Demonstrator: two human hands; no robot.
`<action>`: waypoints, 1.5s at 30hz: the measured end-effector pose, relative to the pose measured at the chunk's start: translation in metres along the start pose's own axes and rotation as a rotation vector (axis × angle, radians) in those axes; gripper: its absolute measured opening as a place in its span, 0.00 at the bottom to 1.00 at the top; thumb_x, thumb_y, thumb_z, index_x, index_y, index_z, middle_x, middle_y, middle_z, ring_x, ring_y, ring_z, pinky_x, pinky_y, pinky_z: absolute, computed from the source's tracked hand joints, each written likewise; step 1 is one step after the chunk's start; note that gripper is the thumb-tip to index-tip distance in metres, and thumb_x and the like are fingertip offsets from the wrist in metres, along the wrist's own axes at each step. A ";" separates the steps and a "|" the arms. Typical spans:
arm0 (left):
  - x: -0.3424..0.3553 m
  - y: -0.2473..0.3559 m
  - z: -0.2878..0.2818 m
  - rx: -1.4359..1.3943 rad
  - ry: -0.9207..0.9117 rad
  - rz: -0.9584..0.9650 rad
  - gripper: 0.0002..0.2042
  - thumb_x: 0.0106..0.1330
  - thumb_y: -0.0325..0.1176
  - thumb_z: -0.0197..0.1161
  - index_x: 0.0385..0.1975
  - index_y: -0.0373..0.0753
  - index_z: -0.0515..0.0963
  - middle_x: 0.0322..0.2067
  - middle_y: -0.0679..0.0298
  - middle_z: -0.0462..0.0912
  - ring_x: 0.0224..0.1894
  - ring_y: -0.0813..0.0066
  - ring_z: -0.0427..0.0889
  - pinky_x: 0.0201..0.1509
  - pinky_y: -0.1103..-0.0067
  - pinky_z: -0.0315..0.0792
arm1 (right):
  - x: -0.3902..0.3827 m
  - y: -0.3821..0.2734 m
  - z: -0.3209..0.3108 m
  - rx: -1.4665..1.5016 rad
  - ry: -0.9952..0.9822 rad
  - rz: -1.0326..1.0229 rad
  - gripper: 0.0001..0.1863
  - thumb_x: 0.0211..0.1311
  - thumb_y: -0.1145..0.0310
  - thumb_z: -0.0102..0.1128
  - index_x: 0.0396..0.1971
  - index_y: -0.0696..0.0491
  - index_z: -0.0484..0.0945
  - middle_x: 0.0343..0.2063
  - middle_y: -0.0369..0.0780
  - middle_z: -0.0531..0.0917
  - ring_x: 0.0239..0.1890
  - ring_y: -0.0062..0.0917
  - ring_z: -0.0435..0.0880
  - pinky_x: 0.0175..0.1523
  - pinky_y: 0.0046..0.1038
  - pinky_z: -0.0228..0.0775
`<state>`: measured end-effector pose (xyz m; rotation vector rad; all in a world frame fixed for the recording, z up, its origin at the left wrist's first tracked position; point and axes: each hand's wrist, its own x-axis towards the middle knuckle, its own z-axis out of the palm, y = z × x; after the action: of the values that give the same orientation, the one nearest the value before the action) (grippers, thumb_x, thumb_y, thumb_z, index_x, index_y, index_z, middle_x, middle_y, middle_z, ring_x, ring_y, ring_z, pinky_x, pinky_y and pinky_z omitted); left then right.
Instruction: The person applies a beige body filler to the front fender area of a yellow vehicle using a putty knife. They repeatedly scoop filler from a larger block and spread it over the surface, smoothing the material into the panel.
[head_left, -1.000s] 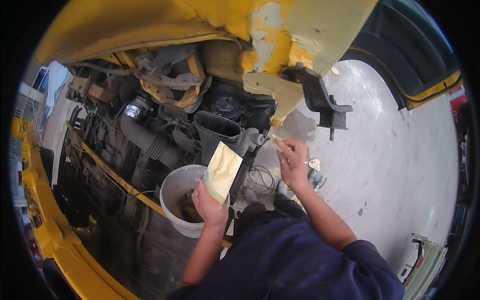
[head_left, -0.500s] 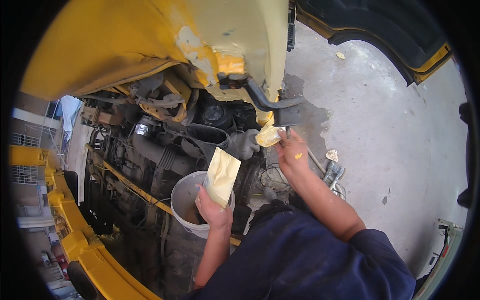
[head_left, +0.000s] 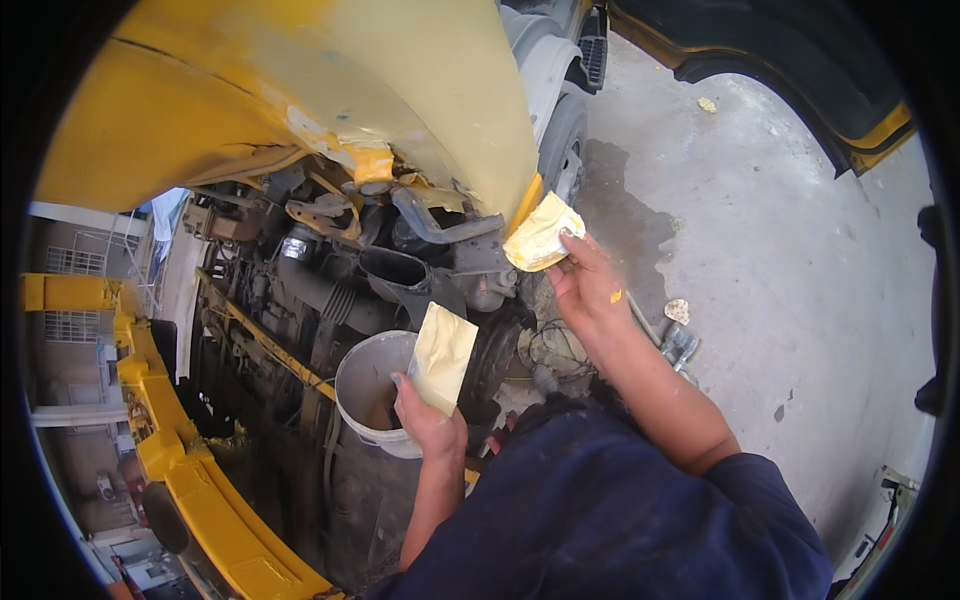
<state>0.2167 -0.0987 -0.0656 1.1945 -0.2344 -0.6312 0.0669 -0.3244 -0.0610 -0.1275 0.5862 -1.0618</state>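
Now up beside the lower corner of the yellow-and-cream panel (head_left: 440, 90), with the paste-coated spreader (head_left: 540, 232) pinched in the right grip (head_left: 590, 290)!

Shifted to the right of the dark bracket (head_left: 440, 222) from just on its near side half a second ago, and showing more of the smeared face; touching the panel or only near it, impossible to tell. Clasping the cream-coated board (head_left: 442, 357) in the left grip (head_left: 430, 420) much as before, with the other fingers hidden behind the thumb and board. Blocking part of the bucket (head_left: 362, 375), leaving its shadowed contents hard to make out. Newly in sight of a wheel (head_left: 567, 140), half covered by the panel. Crowded on the left by engine parts (head_left: 320, 290) and a yellow frame (head_left: 160, 410); faced at far right by a dark door (head_left: 770, 55), cut off at the rim.
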 end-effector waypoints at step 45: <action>-0.050 -0.005 0.033 -0.632 -0.156 -0.088 0.35 0.91 0.55 0.41 0.73 0.21 0.70 0.71 0.43 0.79 0.73 0.47 0.80 0.82 0.57 0.68 | -0.069 -0.172 0.143 -1.914 -1.001 -1.985 0.22 0.63 0.75 0.73 0.57 0.43 0.93 0.56 0.38 0.88 0.63 0.32 0.83 0.75 0.46 0.70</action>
<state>0.1589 -0.0976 -0.0506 0.5501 -0.0986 -0.8018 -0.0187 -0.3762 0.1505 -3.2194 0.1209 -1.4581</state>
